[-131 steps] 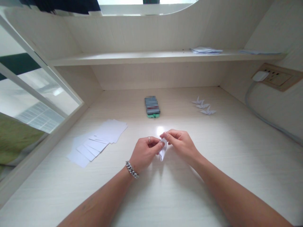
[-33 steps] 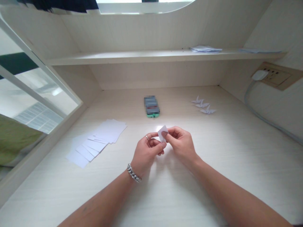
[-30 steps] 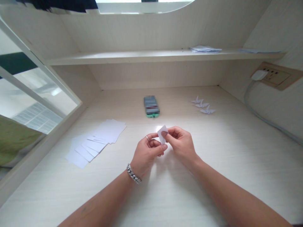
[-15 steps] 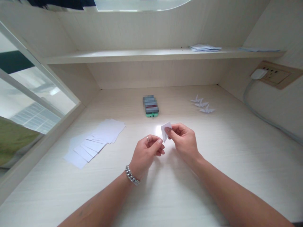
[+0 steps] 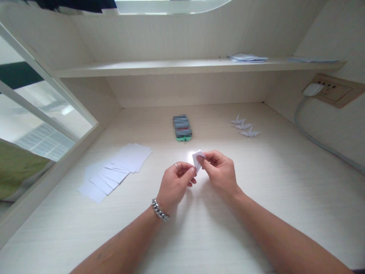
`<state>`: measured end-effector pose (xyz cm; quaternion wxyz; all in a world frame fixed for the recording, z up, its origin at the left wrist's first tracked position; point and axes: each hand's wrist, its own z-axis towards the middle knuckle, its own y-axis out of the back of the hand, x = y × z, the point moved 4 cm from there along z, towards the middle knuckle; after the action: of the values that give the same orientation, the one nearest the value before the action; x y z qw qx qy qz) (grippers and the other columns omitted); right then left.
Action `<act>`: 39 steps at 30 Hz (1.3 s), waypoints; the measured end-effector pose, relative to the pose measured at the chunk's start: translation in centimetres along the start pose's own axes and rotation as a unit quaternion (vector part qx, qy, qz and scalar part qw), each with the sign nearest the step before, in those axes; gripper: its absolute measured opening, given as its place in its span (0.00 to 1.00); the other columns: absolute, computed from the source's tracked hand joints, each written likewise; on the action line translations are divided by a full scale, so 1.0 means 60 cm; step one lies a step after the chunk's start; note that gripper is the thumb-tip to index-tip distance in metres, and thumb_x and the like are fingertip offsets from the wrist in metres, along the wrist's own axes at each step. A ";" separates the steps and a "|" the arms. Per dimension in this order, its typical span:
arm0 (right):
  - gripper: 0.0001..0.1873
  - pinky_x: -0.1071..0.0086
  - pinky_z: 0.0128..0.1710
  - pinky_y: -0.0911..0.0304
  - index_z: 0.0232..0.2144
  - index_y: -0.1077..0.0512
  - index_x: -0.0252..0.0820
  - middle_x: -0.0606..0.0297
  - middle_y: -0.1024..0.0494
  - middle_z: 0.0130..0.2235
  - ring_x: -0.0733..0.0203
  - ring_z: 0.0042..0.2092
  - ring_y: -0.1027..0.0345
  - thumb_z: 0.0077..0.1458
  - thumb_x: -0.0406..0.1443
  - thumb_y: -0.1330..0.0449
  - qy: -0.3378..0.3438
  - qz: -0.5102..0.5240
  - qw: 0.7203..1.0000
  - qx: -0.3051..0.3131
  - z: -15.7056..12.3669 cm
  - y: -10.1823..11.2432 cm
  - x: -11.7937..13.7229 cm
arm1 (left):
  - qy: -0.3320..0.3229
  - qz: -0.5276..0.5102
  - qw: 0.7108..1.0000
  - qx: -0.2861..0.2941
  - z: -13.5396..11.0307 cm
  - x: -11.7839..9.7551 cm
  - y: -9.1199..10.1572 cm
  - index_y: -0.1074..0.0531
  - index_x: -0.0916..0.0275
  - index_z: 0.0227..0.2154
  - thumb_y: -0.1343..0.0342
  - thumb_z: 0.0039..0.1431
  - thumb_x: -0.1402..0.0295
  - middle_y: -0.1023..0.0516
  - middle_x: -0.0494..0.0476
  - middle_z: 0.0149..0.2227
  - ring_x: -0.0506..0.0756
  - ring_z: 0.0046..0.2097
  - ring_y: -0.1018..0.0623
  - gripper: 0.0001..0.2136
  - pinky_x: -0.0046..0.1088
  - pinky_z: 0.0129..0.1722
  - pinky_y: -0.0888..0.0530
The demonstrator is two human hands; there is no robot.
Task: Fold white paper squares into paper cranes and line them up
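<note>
My two hands meet above the middle of the pale wooden desk (image 5: 256, 213). Between them is a small folded white paper piece (image 5: 197, 158). My right hand (image 5: 219, 173) pinches its right side with thumb and forefinger. My left hand (image 5: 175, 184), with a ring and a metal bracelet, is curled, and its fingertips touch the paper's lower left edge. A fan of white paper slips (image 5: 115, 171) lies on the desk to the left of my left hand.
Several folded white paper shapes (image 5: 244, 126) lie at the back right. A phone (image 5: 181, 128) lies at the back middle. A shelf (image 5: 182, 66) above holds paper sheets (image 5: 246, 58). A wall socket with a plug and cable (image 5: 313, 90) is at the right, a mirror at the left.
Earlier the paper pointed down between both hands; now it stands higher. Half a second ago only my right hand held it, and since then my left fingertips have come back to it.
</note>
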<state>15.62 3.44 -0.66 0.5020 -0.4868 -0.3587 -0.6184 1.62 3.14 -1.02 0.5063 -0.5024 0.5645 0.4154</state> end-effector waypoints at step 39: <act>0.05 0.72 0.28 0.34 0.31 0.23 0.42 0.66 0.22 0.31 0.64 0.29 0.29 0.53 0.37 0.38 0.038 -0.052 0.998 -0.003 -0.008 -0.002 0.006 | 0.046 0.010 0.995 0.086 -0.001 0.005 -0.010 0.30 0.64 0.22 0.39 0.50 0.65 0.25 0.53 0.22 0.49 0.23 0.28 0.09 0.24 0.24 0.34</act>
<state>15.35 2.90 -0.47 0.4813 -0.4453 -0.3626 -0.6622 2.23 2.95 -1.26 0.5170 -0.4700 0.6257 0.3467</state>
